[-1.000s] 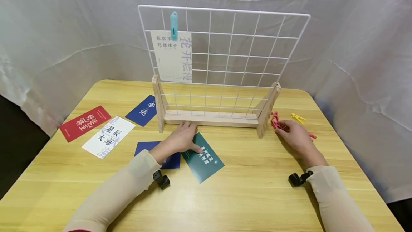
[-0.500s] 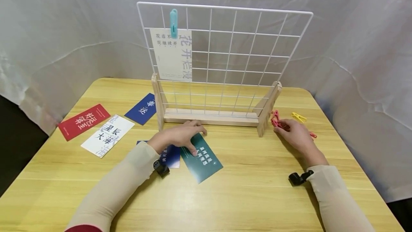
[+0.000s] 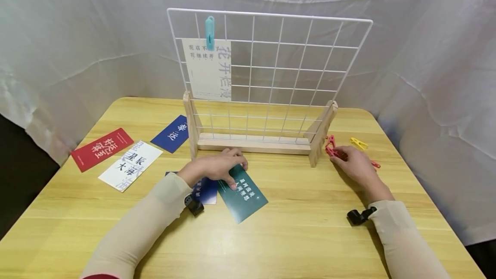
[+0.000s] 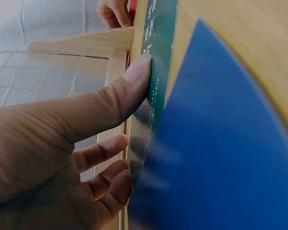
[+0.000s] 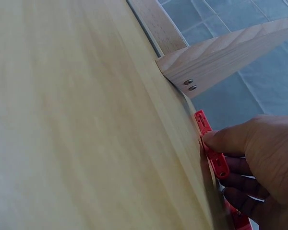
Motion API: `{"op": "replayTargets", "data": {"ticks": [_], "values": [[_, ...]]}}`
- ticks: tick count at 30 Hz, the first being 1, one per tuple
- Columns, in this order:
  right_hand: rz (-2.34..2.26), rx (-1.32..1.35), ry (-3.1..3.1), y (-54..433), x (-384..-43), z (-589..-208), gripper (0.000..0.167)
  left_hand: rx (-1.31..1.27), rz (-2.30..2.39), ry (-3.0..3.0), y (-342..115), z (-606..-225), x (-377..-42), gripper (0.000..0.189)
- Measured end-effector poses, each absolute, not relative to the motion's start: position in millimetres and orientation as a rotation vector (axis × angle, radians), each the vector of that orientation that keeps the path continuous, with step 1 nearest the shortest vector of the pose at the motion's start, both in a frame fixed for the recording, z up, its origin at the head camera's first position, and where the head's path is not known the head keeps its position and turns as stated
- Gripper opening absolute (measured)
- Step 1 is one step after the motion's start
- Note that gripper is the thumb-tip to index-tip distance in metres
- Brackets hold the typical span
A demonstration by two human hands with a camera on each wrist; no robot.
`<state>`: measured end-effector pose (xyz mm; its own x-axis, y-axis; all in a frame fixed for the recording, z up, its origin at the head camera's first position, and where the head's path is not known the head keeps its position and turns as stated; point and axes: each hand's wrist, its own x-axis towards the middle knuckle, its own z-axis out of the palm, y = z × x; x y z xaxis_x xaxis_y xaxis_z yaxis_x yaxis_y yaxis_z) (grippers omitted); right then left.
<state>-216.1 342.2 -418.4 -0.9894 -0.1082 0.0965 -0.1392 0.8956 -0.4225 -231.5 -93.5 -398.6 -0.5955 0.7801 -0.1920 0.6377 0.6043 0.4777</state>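
Observation:
My left hand (image 3: 218,167) is over a dark green card (image 3: 246,203) with white lettering, flat on the table. In the left wrist view its thumb touches the green card (image 4: 159,72), while the loosely bent fingers reach to the card's far edge. Below that wrist lies a blue card (image 3: 207,190), partly hidden by the arm. My right hand (image 3: 354,165) is at the right foot of the rack, pinching a red clothespin (image 5: 214,160); the fingers behind the clothespin are partly hidden. Beside it are a yellow clothespin (image 3: 359,143) and another red clothespin (image 3: 375,164).
A white wire grid (image 3: 294,57) stands in a wooden base (image 3: 253,144). On its upper left a light blue clip (image 3: 209,33) holds a white card (image 3: 207,76). A red card (image 3: 102,149), a white card (image 3: 130,165) and a blue card (image 3: 170,133) lie at left.
My left fingers have shifted right, from the front of the rack's base to the green card's far edge, and the thumb slid slightly left. My right hand has stayed at the red clothespin.

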Motion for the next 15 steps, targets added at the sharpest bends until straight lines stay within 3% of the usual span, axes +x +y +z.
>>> {"op": "replayTargets", "data": {"ticks": [15], "values": [[0.673,0.205,-2.982,343.3,-216.4,-419.2,0.042,1.124,0.526,2.472,-92.1,-398.4,-230.1,0.051]]}}
